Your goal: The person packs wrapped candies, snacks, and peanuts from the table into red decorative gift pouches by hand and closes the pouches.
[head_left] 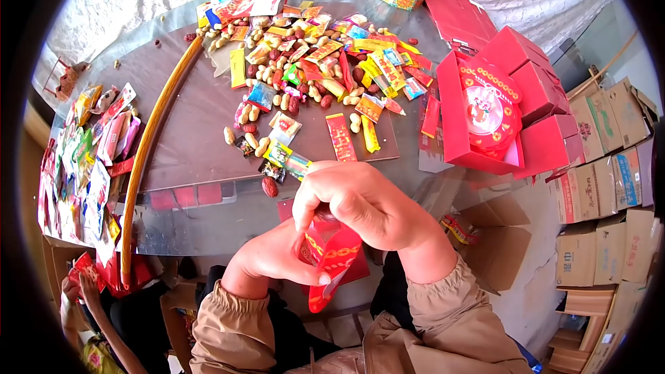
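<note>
The head camera looks forward and steeply down across the worktop's near edge toward its far edge. Left hand and right hand appear at close range, centrally, within a wide-angle field.

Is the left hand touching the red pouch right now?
Touching. The head view shows the left hand with its thumb lying against the red pouch, no gap between them.

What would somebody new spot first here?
Probably the big colourful heap of peanuts and shiny wrapped snacks, spread over the far middle of the glass-topped table. Next, the open bright-red cardboard box on the right. In front, the left hand holds a shiny red printed bag, with the right hand over its top.
</note>
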The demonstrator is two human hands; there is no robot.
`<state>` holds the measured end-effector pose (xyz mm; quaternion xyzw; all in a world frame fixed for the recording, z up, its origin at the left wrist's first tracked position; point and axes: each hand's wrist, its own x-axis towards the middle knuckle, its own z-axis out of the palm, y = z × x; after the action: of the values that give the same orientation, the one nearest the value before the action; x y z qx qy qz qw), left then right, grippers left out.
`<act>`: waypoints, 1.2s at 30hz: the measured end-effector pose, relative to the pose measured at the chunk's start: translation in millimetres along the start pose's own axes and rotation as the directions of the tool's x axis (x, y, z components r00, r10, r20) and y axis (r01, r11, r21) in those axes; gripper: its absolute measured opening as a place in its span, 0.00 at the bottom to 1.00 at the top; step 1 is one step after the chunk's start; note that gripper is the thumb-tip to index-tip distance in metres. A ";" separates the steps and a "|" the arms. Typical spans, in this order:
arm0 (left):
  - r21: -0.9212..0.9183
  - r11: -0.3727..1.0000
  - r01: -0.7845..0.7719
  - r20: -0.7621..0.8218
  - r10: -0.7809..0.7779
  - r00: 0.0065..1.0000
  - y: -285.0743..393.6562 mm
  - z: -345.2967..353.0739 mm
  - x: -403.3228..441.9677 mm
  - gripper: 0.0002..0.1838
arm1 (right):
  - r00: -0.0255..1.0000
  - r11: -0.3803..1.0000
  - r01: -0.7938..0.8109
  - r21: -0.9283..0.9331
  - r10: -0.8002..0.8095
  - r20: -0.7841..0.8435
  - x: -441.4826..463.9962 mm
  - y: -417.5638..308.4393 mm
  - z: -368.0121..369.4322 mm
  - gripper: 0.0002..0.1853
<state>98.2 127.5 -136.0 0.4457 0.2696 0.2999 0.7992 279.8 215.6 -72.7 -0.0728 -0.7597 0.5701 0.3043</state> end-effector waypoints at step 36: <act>-0.116 0.993 -0.029 -0.046 0.024 0.999 -0.1 2.5 5.2 0.53 | 0.857 0.852 -0.259 -0.455 -0.014 -0.515 -17.6 63.9 -47.6 0.08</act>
<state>103.5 129.9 -135.8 0.3949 0.2635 0.3357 0.8136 304.9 268.3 -129.7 -0.3455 -0.7708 0.3292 0.4221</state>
